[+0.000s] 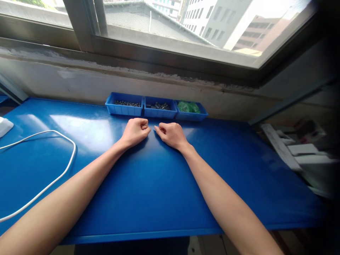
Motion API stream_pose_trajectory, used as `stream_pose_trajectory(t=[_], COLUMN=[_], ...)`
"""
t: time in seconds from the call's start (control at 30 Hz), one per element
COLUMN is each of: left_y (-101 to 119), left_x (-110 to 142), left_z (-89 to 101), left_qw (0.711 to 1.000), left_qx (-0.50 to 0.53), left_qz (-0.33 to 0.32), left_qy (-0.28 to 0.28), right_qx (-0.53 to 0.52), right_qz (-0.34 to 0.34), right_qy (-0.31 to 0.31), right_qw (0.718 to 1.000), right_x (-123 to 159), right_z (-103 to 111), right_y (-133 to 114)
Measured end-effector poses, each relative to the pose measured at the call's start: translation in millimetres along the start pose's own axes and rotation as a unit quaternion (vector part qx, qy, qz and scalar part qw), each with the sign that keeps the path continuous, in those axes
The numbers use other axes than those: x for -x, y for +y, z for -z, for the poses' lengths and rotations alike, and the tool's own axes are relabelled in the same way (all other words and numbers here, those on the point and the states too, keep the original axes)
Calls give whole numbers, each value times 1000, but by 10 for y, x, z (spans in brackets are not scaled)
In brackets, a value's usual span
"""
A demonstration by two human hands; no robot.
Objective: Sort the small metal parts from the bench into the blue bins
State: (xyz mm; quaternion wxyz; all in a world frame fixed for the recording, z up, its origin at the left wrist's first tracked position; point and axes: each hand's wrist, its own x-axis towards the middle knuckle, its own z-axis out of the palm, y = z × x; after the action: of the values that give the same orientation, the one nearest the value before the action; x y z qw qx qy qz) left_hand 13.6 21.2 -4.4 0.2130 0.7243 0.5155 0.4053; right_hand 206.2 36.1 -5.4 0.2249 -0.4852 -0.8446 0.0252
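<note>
Both of my forearms stretch across a blue table (pixel 159 191). My left hand (pixel 136 130) rests on the tabletop as a loose fist, fingers curled under. My right hand (pixel 171 134) lies close beside it, also curled, thumb and fingers pinched toward the left hand. What either holds, if anything, is too small or hidden to make out. Just beyond the knuckles stand three blue bins in a row against the wall: the left bin (pixel 124 109) and middle bin (pixel 160 112) hold several small dark metal parts, the right bin (pixel 191 114) holds green bags.
A white cable (pixel 65 166) loops over the table's left side, with a white object (pixel 4 125) at the left edge. A window with a metal frame runs above the wall. To the right, past the table edge, lie pale boxes or parts (pixel 300 150).
</note>
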Motion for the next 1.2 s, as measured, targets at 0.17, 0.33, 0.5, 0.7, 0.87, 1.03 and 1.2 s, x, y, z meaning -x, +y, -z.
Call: stream_pose_trajectory(t=[0.17,0.33,0.5,0.7,0.87,1.03,1.2], left_y=[2,-10,-12,-10,-17,-19,-4], left_x=[6,7,3,7,10,13,18], left_z=[-8,-9,-7,-10,-12,-13,-17], left_qw=[1000,1000,1000,1000,1000,1000,1000], left_qx=[-7,-12,-15,-15,-17,-17,-1], left_qz=[1,-3,-1,-6,-2,-6,2], left_qy=[-4,-5,-8,-6,-8,-7,3], right_qx=[-2,3,1,0,-1,-7,0], right_qz=[0,-1,-2,2,0,1,-19], right_qy=[-2,-10,-12,-6,-12,-6,56], right_qw=[1000,1000,1000,1000,1000,1000,998], right_x=[5,2,6,4,3,9,6], right_z=[3,2,-4,-16,-9,-18,38], right_y=[2,3,4,12,10,11,-41])
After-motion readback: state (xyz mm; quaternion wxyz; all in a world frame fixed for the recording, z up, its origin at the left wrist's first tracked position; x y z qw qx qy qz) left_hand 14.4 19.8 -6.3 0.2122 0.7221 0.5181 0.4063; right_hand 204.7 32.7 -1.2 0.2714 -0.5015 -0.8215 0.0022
